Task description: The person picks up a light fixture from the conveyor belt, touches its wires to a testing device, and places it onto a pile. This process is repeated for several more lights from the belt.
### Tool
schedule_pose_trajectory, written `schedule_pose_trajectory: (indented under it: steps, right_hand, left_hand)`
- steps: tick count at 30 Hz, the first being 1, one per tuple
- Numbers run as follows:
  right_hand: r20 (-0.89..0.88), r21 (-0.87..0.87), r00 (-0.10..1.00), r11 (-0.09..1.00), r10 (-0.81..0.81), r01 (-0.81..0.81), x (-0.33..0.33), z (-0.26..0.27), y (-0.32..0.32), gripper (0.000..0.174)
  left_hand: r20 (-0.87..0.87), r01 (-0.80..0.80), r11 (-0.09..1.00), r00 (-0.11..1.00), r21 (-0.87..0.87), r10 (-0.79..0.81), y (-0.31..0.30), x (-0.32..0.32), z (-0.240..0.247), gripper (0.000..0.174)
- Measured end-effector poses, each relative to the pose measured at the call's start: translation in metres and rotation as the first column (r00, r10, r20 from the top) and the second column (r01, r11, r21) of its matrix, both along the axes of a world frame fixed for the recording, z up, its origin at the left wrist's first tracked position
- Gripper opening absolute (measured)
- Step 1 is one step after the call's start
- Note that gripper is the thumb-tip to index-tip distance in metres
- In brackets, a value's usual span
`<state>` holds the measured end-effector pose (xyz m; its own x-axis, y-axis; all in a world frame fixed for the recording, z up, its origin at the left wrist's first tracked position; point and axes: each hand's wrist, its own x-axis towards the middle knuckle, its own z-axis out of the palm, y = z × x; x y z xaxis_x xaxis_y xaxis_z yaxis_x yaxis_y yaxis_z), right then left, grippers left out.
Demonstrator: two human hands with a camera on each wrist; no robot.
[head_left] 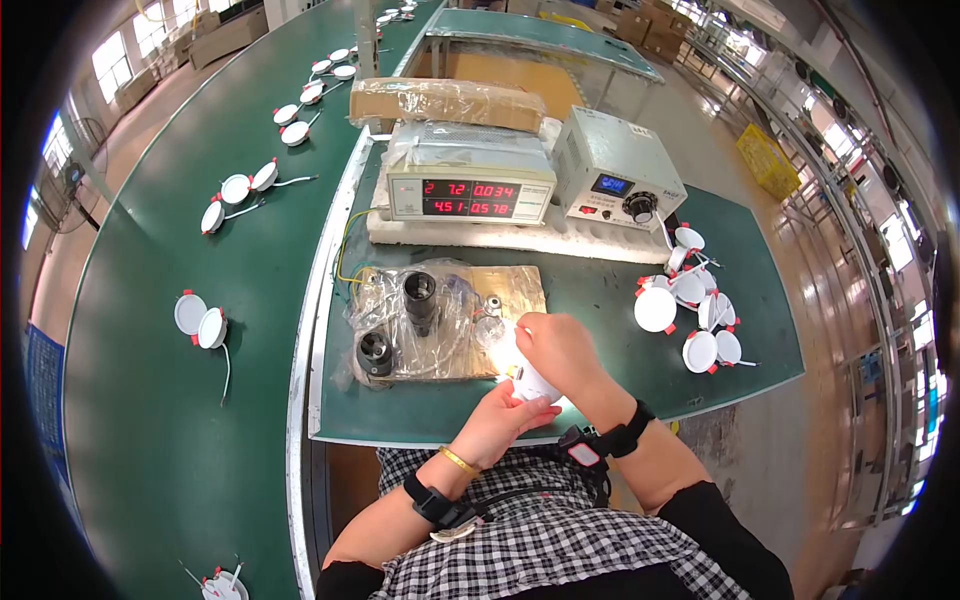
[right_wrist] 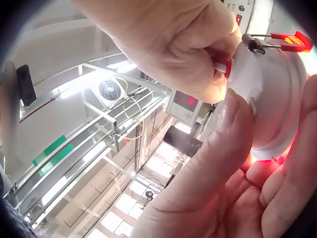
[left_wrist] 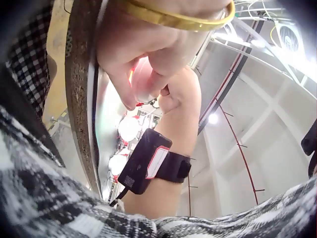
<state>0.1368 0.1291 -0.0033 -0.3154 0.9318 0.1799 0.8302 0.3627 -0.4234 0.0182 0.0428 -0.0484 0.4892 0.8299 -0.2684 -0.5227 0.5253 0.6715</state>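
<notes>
A white round lamp glows brightly at its face, near the table's front edge. My left hand grips it from below, thumb on the housing and fingers under it, as the right wrist view shows the lamp and left hand. My right hand is curled above it; in the right wrist view that hand pinches a short white cable with a red collar at the lamp's back. The fingertips around the cable are partly hidden. A spring clip with a red tab sits on the housing.
Left of the hands, a plastic-wrapped board carries two black cylinders. Behind stand a meter with red digits and a grey power unit. Several white lamps lie at right; others are on the long green table.
</notes>
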Motion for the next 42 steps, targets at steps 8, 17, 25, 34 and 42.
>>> schedule_pose_trajectory:
  steps: [8,17,25,34,42]
  right_hand:
    - [0.014,-0.012,1.0,1.0,0.005,-0.005,0.0,0.0,0.0,0.02]
    - [0.034,0.002,0.999,1.0,-0.003,0.003,0.0,-0.001,0.001,0.021]
    - [0.059,0.0,0.998,1.0,0.007,-0.007,0.0,0.0,0.0,0.021]
    - [0.075,0.004,0.997,1.0,0.025,-0.025,0.0,-0.001,0.001,0.021]
    - [-0.521,-0.322,0.849,0.901,0.088,-0.291,-0.006,0.045,-0.027,0.022]
  left_hand:
    - [0.02,0.004,1.0,1.0,0.001,-0.004,0.001,0.002,-0.003,0.033]
    - [0.011,-0.001,1.0,1.0,-0.018,0.001,0.002,0.003,-0.002,0.029]
    - [0.003,0.014,1.0,1.0,-0.015,-0.014,0.002,0.001,0.001,0.032]
    - [-0.021,0.041,0.999,0.999,0.016,-0.041,0.002,0.002,-0.004,0.039]
    - [-0.119,-0.066,0.997,0.991,-0.041,0.061,-0.033,-0.051,0.021,0.042]
